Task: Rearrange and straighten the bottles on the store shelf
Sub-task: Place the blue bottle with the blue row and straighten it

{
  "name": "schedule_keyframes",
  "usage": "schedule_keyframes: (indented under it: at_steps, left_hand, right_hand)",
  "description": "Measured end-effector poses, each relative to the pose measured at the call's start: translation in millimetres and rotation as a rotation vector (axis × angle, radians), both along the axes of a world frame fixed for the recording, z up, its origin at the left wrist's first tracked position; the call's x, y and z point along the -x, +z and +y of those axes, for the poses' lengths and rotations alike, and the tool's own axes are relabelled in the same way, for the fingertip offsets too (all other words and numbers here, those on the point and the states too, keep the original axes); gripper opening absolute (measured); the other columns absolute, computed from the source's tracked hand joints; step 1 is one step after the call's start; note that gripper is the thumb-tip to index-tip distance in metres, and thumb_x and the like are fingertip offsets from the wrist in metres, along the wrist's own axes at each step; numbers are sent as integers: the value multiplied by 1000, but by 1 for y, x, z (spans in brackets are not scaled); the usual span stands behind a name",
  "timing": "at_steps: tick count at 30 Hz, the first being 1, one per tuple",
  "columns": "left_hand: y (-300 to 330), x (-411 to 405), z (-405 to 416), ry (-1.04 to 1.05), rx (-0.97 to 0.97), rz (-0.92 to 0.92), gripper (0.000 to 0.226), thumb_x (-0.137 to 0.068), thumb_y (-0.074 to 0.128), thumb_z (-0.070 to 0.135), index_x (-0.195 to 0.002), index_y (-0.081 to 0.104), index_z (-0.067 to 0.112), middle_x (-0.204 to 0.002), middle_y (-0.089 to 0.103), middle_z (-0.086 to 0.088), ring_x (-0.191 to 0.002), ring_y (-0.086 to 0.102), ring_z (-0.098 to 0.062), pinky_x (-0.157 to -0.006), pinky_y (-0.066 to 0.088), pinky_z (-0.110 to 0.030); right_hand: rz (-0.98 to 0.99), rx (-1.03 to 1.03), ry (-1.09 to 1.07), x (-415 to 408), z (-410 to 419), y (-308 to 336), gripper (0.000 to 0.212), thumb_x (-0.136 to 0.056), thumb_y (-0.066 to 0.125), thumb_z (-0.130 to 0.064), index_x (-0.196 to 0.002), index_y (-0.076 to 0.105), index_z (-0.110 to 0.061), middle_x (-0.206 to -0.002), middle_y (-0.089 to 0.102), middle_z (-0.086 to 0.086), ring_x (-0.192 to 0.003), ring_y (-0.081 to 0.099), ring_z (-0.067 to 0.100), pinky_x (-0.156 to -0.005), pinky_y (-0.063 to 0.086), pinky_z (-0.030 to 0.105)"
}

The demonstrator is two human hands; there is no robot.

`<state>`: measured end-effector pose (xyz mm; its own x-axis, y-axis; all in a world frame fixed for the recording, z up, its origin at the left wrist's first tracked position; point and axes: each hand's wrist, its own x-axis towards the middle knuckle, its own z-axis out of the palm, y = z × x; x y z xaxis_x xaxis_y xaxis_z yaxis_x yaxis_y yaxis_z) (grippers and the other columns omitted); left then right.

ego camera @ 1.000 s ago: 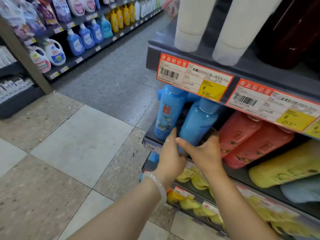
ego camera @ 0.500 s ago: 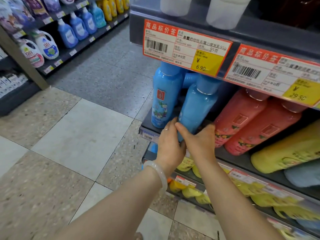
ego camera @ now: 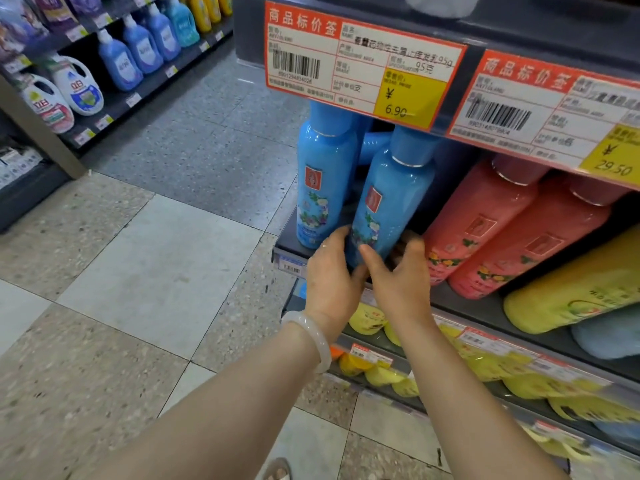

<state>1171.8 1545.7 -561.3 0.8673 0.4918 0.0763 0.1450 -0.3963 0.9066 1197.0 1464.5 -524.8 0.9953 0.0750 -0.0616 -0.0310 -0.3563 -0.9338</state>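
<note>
A tilted blue bottle [ego camera: 391, 192] with a red label and flower print leans right on the dark shelf [ego camera: 289, 242]. My left hand [ego camera: 332, 275] and my right hand [ego camera: 401, 282] both grip its base from either side. Another blue bottle [ego camera: 322, 178] stands upright at the shelf's left end, touching my left fingers. A third blue bottle [ego camera: 372, 147] lies behind them, mostly hidden. Two pink bottles [ego camera: 481, 216] lean to the right of the held one.
A yellow bottle [ego camera: 571, 292] and a pale blue one [ego camera: 609, 334] lie on the shelf's right. Price tags [ego camera: 363, 64] hang from the shelf above. Yellow packets [ego camera: 381, 372] fill lower shelves. Across the tiled aisle stand detergent jugs [ego camera: 79, 84].
The view has moved closer to the shelf. The held blue bottle has turned so its flowered label faces me, and both hands stay on its base.
</note>
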Motion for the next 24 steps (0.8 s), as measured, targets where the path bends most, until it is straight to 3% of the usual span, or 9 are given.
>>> schedule_keyframes:
  at_steps: [4, 9, 11, 12, 14, 16, 18, 20, 24]
  left_hand:
    - [-6, -1, -3, 76, 22, -17, 45, -74, 65, 25, -115, 49, 19, -112, 60, -6, -107, 58, -22, -92, 49, -46]
    - [-6, -4, -5, 126, -195, 21, 51, -76, 66, 16, -123, 51, 8, -110, 55, -17, -101, 54, -34, -89, 46, -50]
    - [-4, -5, -6, 148, -212, 45, 50, -75, 68, 20, -122, 53, 9, -109, 56, -17, -100, 54, -35, -88, 46, -49]
    - [-3, -6, -5, 165, -199, 53, 50, -74, 71, 23, -119, 54, 10, -109, 57, -16, -100, 55, -34, -87, 47, -49]
    - [-1, -7, -7, 176, -155, 76, 55, -68, 77, 29, -114, 54, 10, -109, 58, -13, -101, 56, -32, -87, 47, -49]
    - [3, -9, -9, 183, -129, 98, 61, -62, 81, 35, -110, 53, 10, -108, 59, -12, -101, 56, -30, -88, 47, -49]
    - [9, -8, -11, 219, -114, 87, 59, -60, 83, 34, -103, 51, 9, -102, 57, -10, -98, 57, -31, -86, 48, -50]
    - [12, -1, -19, 247, -117, 7, 51, -61, 83, 29, -95, 49, 11, -95, 50, -5, -95, 55, -30, -85, 48, -50]
    - [19, 17, -61, -105, -133, -262, 48, -74, 67, 34, -112, 43, 17, -105, 43, 3, -100, 47, -11, -91, 41, -23]
  right_hand:
    - [29, 3, 123, -3, -1, -9, 53, -86, 58, -17, -134, 35, -16, -123, 59, 5, -112, 57, 18, -97, 47, 37]
    - [66, -12, 187, -6, 0, -6, 58, -89, 53, -15, -140, 27, -18, -131, 53, 5, -117, 52, 17, -98, 44, 31]
    - [69, 9, 182, -4, -2, -5, 53, -88, 54, -19, -137, 33, -17, -128, 56, 5, -116, 54, 18, -100, 44, 34]
    - [59, 22, 171, -1, -4, -6, 47, -88, 55, -21, -131, 41, -15, -122, 59, 4, -112, 56, 18, -97, 46, 31]
    - [35, 16, 69, 11, -18, -3, 29, -87, 57, -19, -115, 55, -14, -104, 62, -2, -98, 60, 14, -82, 46, 14]
    - [0, -23, -110, 25, -38, -2, 19, -86, 59, -16, -105, 58, -17, -98, 62, -3, -90, 60, 11, -72, 43, 5]
    - [-76, -60, -279, 37, -60, -1, 23, -84, 62, -13, -103, 53, -23, -104, 61, 3, -93, 59, 11, -82, 47, 15]
    - [-123, -91, -367, 39, -76, -3, 38, -82, 63, -11, -114, 46, -20, -117, 54, 6, -105, 55, 11, -92, 46, 25]
    - [-149, -31, -337, 14, -90, -8, 74, -73, 68, -25, -133, 29, -9, -134, 44, 9, -127, 43, 22, -108, 37, 42]
